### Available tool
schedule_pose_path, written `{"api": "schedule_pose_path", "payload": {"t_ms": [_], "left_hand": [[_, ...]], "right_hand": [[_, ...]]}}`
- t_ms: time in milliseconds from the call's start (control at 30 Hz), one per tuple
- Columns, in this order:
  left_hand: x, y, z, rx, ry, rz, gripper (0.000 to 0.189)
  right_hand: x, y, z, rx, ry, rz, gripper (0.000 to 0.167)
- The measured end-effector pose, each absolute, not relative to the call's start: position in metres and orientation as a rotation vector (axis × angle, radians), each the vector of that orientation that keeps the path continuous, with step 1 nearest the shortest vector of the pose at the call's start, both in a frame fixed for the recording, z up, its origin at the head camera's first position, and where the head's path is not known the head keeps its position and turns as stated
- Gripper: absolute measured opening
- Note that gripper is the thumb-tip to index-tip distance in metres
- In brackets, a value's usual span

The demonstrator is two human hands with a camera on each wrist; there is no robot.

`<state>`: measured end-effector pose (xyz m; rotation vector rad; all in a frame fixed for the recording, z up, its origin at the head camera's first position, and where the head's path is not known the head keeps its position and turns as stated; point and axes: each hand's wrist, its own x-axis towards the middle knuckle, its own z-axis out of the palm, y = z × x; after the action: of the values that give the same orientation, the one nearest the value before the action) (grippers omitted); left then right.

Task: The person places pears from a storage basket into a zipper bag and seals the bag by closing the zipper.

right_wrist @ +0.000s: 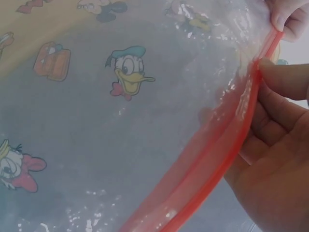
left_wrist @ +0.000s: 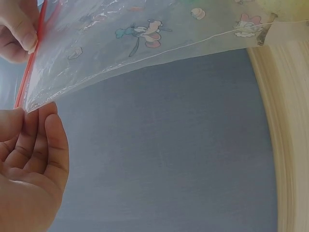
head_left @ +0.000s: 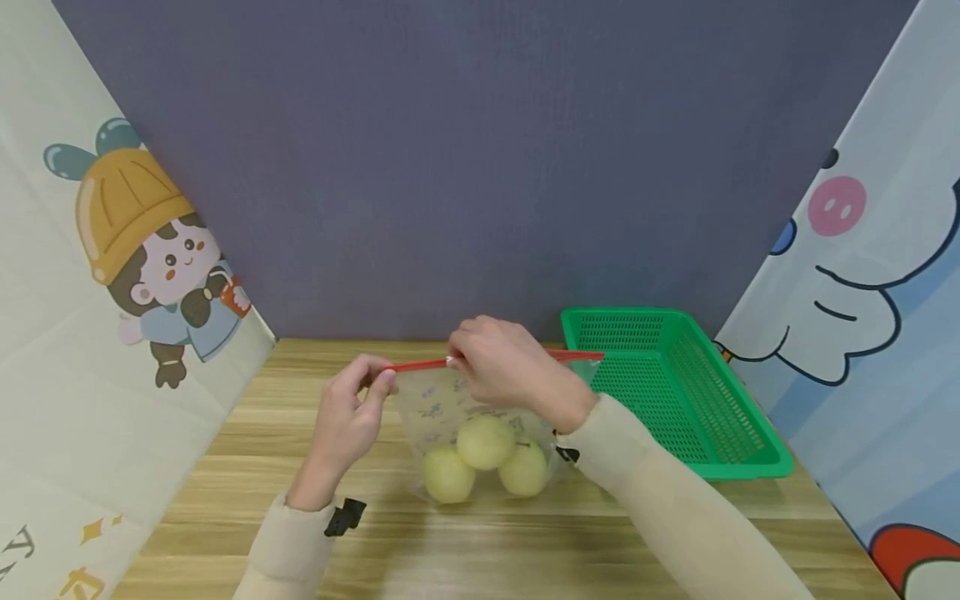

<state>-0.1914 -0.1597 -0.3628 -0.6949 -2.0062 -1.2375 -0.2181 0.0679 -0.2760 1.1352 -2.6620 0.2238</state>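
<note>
A clear zip bag with cartoon prints hangs upright over the table, a red zip strip along its top. Three round yellow-green fruits lie together in its bottom; one shows a short stem. My left hand pinches the bag's left top corner between thumb and fingers. Farther along the strip, my right hand pinches the red zip between thumb and fingers. In the right wrist view, the strip lies parted into two bands on the near side of my right thumb. Part of the bag is hidden behind my right hand.
A green plastic basket with slotted walls stands at the right, partly behind the bag and my right sleeve. Wood-grain tabletop lies beneath. A dark grey panel rises at the back, with cartoon-printed sheets on both sides.
</note>
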Motion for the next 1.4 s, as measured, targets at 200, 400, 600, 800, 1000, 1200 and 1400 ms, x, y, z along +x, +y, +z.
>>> {"api": "schedule_pose_path", "payload": {"t_ms": [200, 400, 600, 800, 1000, 1200, 1400], "left_hand": [[-0.192, -0.16, -0.364, -0.69, -2.014, -1.24, 0.009], [-0.193, -0.161, -0.365, -0.691, -2.004, -1.234, 0.01], [-0.193, -0.162, -0.366, -0.685, -2.005, -1.24, 0.01], [-0.193, -0.163, -0.366, -0.671, -2.01, -1.244, 0.01], [-0.193, -0.163, -0.366, -0.673, -2.013, -1.249, 0.009], [-0.194, -0.163, -0.366, -0.673, -2.019, -1.25, 0.009], [-0.194, -0.163, -0.366, -0.676, -2.01, -1.242, 0.009]], "right_hand": [[-0.218, 0.072, -0.277, 1.115, -2.677, 0.243, 0.011], [-0.219, 0.078, -0.278, 1.113, -2.668, 0.271, 0.011], [-0.22, 0.083, -0.28, 1.107, -2.641, 0.268, 0.01], [-0.222, 0.088, -0.281, 1.089, -2.654, 0.279, 0.012], [-0.224, 0.093, -0.282, 1.076, -2.669, 0.295, 0.013], [-0.225, 0.099, -0.283, 1.065, -2.679, 0.308, 0.013], [-0.225, 0.105, -0.284, 1.053, -2.693, 0.316, 0.013]]}}
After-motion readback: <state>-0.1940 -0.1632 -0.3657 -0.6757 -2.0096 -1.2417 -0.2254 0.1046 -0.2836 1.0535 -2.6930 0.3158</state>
